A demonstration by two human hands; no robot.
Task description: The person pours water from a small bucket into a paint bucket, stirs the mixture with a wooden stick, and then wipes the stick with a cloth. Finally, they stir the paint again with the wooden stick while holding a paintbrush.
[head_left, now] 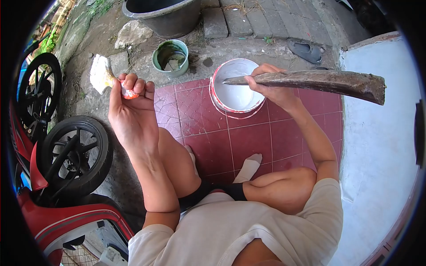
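Note:
My left hand is raised at the left with its fingers closed around the orange-red handle of a paintbrush. White paint coats the brush's bristles, which point up and to the left. In my right hand is a long, rough wooden stick, gripped near its narrow end. That narrow end reaches over a paint bucket with a red-streaked white rim. White paint shows inside the bucket, and the stick's tip overlaps it in this view.
Red floor tiles lie under the bucket and my feet. A green pail and a large black tub stand beyond. At the left is a red motorcycle; a white wall runs along the right, near a grey shoe.

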